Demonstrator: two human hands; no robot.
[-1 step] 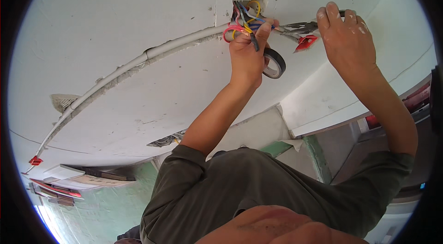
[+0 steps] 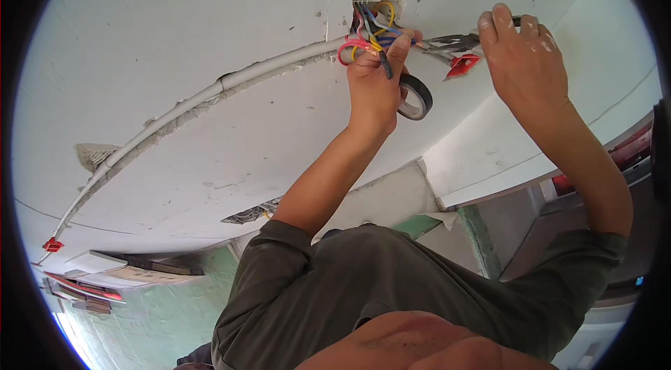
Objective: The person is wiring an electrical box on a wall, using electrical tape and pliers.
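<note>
Wall (image 2: 210,13) same; right hand (image 2: 528,59) with pliers (image 2: 461,43) slightly leftward.

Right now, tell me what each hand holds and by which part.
The left hand pinches coloured wires partway along; how the black tape roll beside it is held is hidden. The right hand grips pliers by the handles.

Wires (image 2: 354,43): were pinkish red, yellow, blue and blackish. Tape roll (image 2: 426,90): was black outside, pale grey within. Pliers (image 2: 459,43): were dark grey. Right-hand fitting (image 2: 462,66): was bright red. Far-left fitting (image 2: 52,245): was likewise red. Conduit (image 2: 265,68): was off-white. Wall (image 2: 210,13): was white, irregularly specked darker. Lower-left surface (image 2: 168,310): was pale green. Shirt (image 2: 405,265): was plain dark olive. Right hand (image 2: 528,66): was flecked white.
</note>
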